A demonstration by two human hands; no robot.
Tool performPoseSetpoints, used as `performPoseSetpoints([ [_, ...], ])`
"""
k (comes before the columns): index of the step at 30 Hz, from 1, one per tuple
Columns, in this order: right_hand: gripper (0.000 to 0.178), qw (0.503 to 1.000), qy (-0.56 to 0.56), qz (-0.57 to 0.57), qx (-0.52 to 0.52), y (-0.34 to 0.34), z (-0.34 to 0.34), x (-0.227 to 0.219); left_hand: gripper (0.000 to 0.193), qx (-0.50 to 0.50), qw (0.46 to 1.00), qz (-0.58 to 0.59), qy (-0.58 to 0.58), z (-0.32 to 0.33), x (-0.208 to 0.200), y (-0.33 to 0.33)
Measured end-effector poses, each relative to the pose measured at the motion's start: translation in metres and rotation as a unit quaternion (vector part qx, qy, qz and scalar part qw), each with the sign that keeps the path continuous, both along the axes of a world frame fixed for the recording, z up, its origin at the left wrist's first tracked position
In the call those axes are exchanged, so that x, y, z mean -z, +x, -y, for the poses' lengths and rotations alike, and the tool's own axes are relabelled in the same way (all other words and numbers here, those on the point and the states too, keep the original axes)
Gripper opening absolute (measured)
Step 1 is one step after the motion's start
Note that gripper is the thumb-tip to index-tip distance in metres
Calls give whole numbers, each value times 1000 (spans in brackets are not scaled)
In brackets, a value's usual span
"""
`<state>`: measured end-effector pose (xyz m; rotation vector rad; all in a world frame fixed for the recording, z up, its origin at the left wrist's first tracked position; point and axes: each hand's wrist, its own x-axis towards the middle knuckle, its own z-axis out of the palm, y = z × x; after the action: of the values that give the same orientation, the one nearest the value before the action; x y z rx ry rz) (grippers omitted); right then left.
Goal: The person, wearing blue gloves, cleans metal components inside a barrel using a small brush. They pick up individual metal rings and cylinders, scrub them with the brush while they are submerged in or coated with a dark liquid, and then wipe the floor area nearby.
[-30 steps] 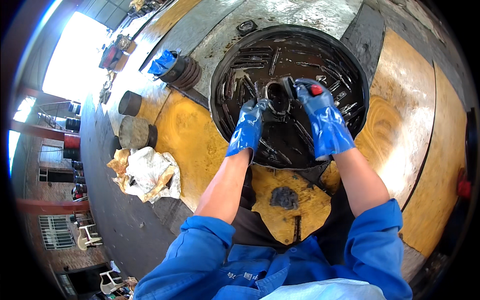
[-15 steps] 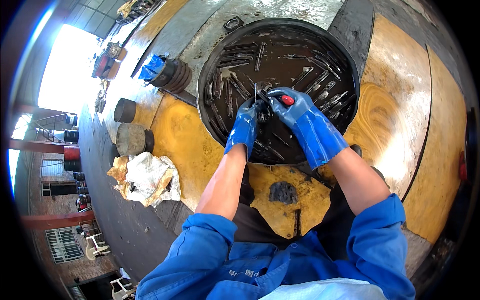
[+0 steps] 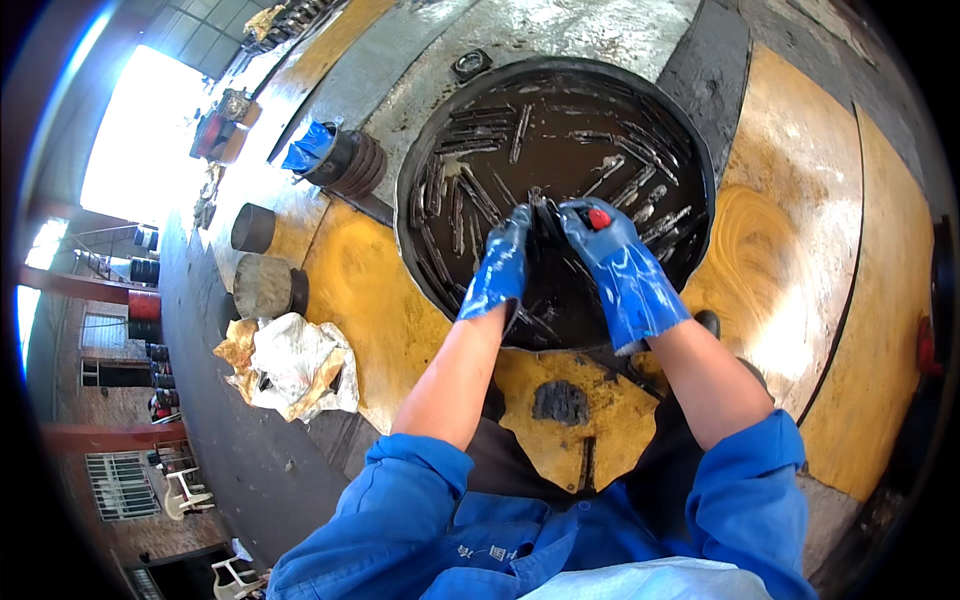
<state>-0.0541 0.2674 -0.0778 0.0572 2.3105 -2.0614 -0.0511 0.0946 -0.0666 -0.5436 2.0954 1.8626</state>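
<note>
A wide round black pan (image 3: 404, 200) holds dark brown liquid, with several long, dark, wet strips (image 3: 520, 134) lying in it. Over its near half, my left hand (image 3: 503, 262) in a blue rubber glove is closed on a dark, wet piece (image 3: 541, 218), whose exact kind I cannot make out. My right hand (image 3: 612, 256), gloved the same way, grips a tool with a red handle end (image 3: 599, 218). The tool's working end lies against or beside the dark piece, hidden between the gloves.
Left of the pan stand a ribbed dark bucket (image 3: 356, 165) with blue plastic in it and a dark cylinder (image 3: 253, 228). A crumpled white bag (image 3: 295, 365) lies nearer. Between my legs a black lump (image 3: 561, 402) rests on a yellow board (image 3: 610, 430). A small dark block (image 3: 470, 65) sits beyond the pan.
Both hands have shifted slightly lower in the view relative to the pan, and the right hand has moved a little right, away from the left. Their grips stay closed.
</note>
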Motion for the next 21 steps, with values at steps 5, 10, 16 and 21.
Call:
performPoseSetpoints([
  [5, 24, 999, 20, 24, -10, -9, -20, 24, 54, -18, 999, -35, -8, -27, -43, 8],
  [10, 25, 985, -97, 132, 54, -10, -21, 25, 66, 75, 984, 7, -161, -20, -63, 12],
  [16, 22, 915, -295, 245, 124, -14, -22, 14, 73, 45, 988, 83, -121, -21, -63, 9],
  [21, 26, 927, -264, 245, 106, -8, -29, 1, 74, 59, 969, 81, -225, -12, -48, -2],
])
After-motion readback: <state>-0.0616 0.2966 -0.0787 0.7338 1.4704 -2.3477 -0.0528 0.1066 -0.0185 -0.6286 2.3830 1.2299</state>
